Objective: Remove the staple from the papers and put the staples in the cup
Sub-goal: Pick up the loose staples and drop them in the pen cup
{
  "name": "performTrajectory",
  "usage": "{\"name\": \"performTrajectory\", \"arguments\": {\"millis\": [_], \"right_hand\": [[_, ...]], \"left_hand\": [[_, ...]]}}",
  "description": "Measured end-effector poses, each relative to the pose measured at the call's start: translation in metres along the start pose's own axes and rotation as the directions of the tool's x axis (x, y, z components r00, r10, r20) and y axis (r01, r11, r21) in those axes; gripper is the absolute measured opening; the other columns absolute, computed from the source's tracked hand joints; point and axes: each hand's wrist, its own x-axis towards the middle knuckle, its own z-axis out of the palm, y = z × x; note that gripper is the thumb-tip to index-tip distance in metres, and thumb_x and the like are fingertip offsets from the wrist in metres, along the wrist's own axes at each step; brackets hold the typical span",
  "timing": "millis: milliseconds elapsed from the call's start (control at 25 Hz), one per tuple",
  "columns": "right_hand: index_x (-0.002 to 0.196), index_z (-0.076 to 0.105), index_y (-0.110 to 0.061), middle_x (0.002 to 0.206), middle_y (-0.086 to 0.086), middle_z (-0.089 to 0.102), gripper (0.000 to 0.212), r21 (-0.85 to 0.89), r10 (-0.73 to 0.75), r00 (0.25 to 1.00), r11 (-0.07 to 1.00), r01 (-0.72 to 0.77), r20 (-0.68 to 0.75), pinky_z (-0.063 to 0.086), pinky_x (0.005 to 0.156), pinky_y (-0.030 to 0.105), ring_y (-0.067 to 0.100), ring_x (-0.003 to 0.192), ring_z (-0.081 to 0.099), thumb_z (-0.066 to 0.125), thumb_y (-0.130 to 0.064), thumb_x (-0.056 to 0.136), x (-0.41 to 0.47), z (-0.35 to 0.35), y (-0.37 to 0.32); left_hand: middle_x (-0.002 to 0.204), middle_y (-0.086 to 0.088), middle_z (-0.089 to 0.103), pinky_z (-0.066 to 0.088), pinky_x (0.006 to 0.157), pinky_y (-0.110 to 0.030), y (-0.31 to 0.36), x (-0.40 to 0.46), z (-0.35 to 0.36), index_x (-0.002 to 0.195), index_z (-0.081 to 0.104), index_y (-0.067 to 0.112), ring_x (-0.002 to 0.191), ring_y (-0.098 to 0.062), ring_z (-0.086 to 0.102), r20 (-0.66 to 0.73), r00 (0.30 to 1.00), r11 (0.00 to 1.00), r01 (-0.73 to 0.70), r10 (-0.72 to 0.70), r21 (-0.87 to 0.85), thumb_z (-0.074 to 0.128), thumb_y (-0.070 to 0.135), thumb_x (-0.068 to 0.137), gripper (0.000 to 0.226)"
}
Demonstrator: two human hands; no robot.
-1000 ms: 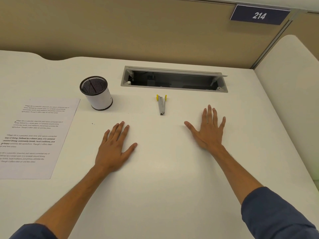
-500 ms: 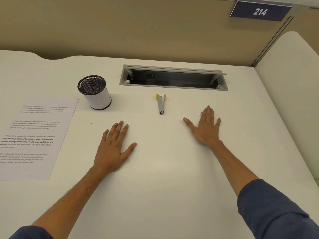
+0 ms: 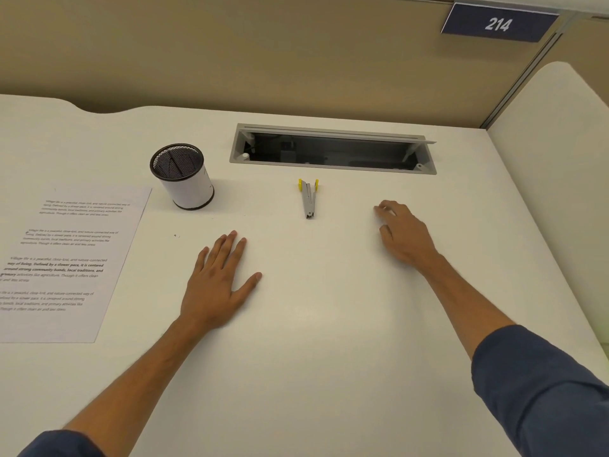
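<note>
The right hand (image 3: 403, 230) has curled from flat, fingertips bunched, just right of the grey yellow-tabbed staple remover (image 3: 309, 198), likely starting a reach; the left hand (image 3: 217, 280) stays spread flat.

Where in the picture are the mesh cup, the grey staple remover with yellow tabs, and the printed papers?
black mesh cup with white wrap (image 3: 188, 186), head view, white side wall
grey staple remover with yellow tabs (image 3: 309, 201), head view, metal body
printed white papers (image 3: 71, 255), head view, text area
</note>
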Motion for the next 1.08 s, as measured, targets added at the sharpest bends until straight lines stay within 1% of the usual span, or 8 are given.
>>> {"name": "performTrajectory", "arguments": {"millis": [120, 280, 360, 520, 680, 960, 1040, 1080], "right_hand": [[0.131, 0.055, -0.011, 0.135, 0.002, 0.049, 0.039, -0.017, -0.036, 0.999, 0.999, 0.035, -0.014, 0.048, 0.086, 0.037, 0.023, 0.12, 0.049, 0.044, -0.013, 0.093, -0.004, -0.005, 0.004], [0.133, 0.053, -0.014, 0.134, 0.003, 0.049, 0.04, 0.023, -0.006, 0.999, 1.0, 0.006, 0.036, 0.045, 0.093, 0.037, 0.023, 0.119, 0.049, 0.051, -0.025, 0.094, -0.002, -0.012, 0.012], [0.129, 0.057, -0.013, 0.13, 0.004, 0.052, 0.037, 0.048, -0.02, 0.998, 0.999, 0.017, 0.06, 0.043, 0.093, 0.036, 0.023, 0.115, 0.053, 0.052, -0.028, 0.096, 0.002, -0.013, 0.012], [0.118, 0.067, -0.009, 0.115, 0.005, 0.061, 0.029, 0.08, -0.044, 0.998, 0.996, 0.041, 0.035, 0.045, 0.086, 0.034, 0.025, 0.099, 0.06, 0.052, -0.023, 0.097, 0.006, -0.013, 0.006], [0.107, 0.072, -0.008, 0.106, 0.008, 0.068, 0.022, 0.046, -0.085, 0.996, 0.995, 0.085, -0.001, 0.048, 0.083, 0.036, 0.027, 0.094, 0.063, 0.054, -0.015, 0.096, 0.007, -0.014, -0.003], [0.102, 0.072, -0.006, 0.103, 0.01, 0.071, 0.023, 0.027, 0.003, 1.0, 1.0, -0.002, -0.03, 0.049, 0.084, 0.036, 0.029, 0.094, 0.064, 0.05, -0.006, 0.094, 0.009, -0.01, -0.013], [0.098, 0.073, -0.005, 0.101, 0.01, 0.072, 0.022, 0.073, 0.035, 0.998, 0.997, -0.031, -0.05, 0.049, 0.083, 0.034, 0.027, 0.092, 0.065, 0.052, -0.006, 0.093, 0.009, -0.007, -0.012], [0.095, 0.074, -0.005, 0.097, 0.009, 0.073, 0.019, 0.147, 0.078, 0.995, 0.987, -0.07, -0.054, 0.05, 0.081, 0.03, 0.025, 0.09, 0.066, 0.055, -0.007, 0.091, 0.01, -0.007, -0.01]], "left_hand": [[0.163, 0.007, 0.006, 0.005, 0.122, -0.038, 0.0, 0.0, 0.0, 0.156, 0.015, 0.026, 0.15, -0.009, 0.001, -0.004, 1.0, 1.0, 0.0, 0.0, -0.003, 0.023, 0.066, 0.093, 0.074], [0.163, 0.007, 0.006, 0.006, 0.122, -0.039, 0.001, -0.001, -0.001, 0.156, 0.015, 0.026, 0.15, -0.009, 0.001, -0.007, 1.0, 1.0, -0.002, 0.002, -0.013, 0.022, 0.066, 0.093, 0.075], [0.163, 0.008, 0.005, 0.005, 0.122, -0.038, 0.001, -0.001, -0.001, 0.156, 0.014, 0.026, 0.15, -0.008, 0.0, -0.001, 1.0, 1.0, -0.001, 0.001, -0.006, 0.022, 0.066, 0.093, 0.075], [0.163, 0.007, 0.006, 0.006, 0.122, -0.038, 0.001, 0.0, 0.0, 0.156, 0.015, 0.026, 0.15, -0.01, 0.002, 0.001, 1.0, 1.0, 0.001, -0.001, 0.002, 0.021, 0.067, 0.093, 0.075], [0.163, 0.007, 0.007, 0.007, 0.122, -0.039, 0.0, 0.0, 0.0, 0.156, 0.015, 0.025, 0.15, -0.01, 0.003, -0.001, 1.0, 1.0, 0.001, -0.001, -0.003, 0.022, 0.066, 0.093, 0.075], [0.163, 0.007, 0.006, 0.005, 0.122, -0.038, 0.001, 0.0, -0.001, 0.156, 0.015, 0.026, 0.15, -0.009, 0.001, 0.002, 1.0, 1.0, 0.001, -0.001, -0.008, 0.021, 0.067, 0.093, 0.075], [0.163, 0.007, 0.006, 0.005, 0.122, -0.038, 0.001, 0.0, -0.002, 0.156, 0.016, 0.025, 0.15, -0.009, 0.002, -0.003, 1.0, 1.0, 0.002, -0.002, -0.011, 0.021, 0.067, 0.093, 0.076], [0.163, 0.007, 0.006, 0.005, 0.122, -0.038, 0.002, 0.0, -0.002, 0.156, 0.016, 0.025, 0.15, -0.009, 0.002, -0.002, 1.0, 1.0, 0.002, -0.002, -0.013, 0.021, 0.067, 0.093, 0.076]]}}
